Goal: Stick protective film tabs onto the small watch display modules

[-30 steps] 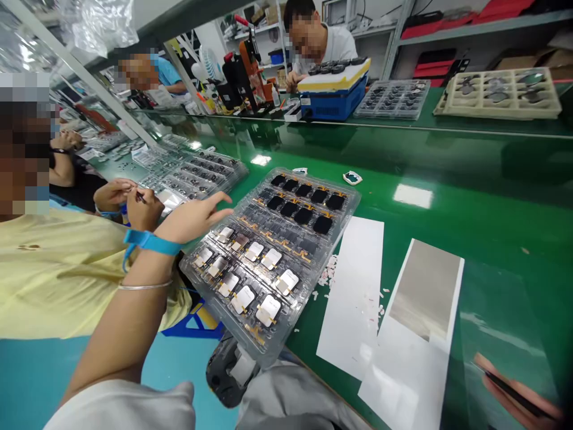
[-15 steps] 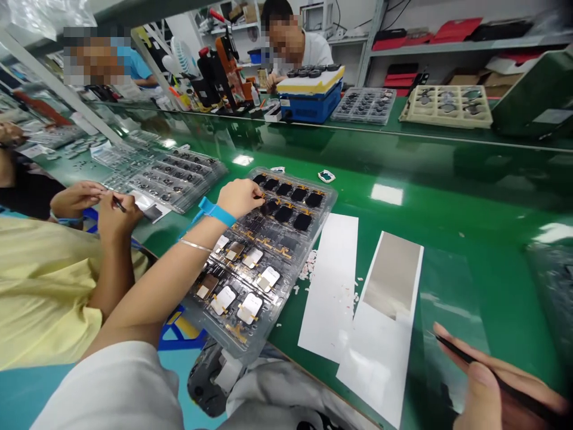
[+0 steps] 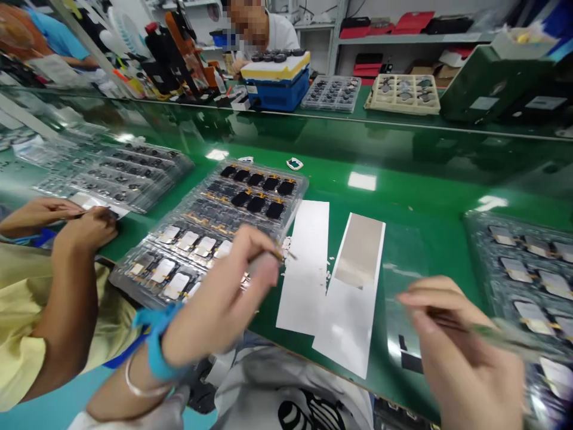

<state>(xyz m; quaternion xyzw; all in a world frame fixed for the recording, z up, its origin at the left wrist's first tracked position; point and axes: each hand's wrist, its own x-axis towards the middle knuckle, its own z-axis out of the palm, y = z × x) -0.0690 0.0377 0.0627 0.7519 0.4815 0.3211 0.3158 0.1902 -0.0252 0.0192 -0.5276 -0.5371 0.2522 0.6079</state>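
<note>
Clear plastic tray (image 3: 299,179) with rows of black and silver-white rounded-square parts lies aslant on the glossy green tabletop (image 3: 430,191). Well apart to the tray's right is a second clear tray (image 3: 474,224) of silver-white parts; to its left sits a stack of clear trays (image 3: 181,179) with small dark parts. Beyond it stands a blue box (image 3: 282,89) topped with yellow-edged white foam. Just right of it lie a plain white sheet (image 3: 307,251) and another white sheet (image 3: 344,328) bearing a grey-brown film (image 3: 362,248). Over the tray's near right corner, the left hand (image 3: 278,254) pinches a small, blurred orange-gold piece (image 3: 286,251). Farther right, the right hand (image 3: 409,304) is curled mostly closed, its dark contents too blurred to identify. Tiny pale scraps (image 3: 330,269) lie right of the tray.
</note>
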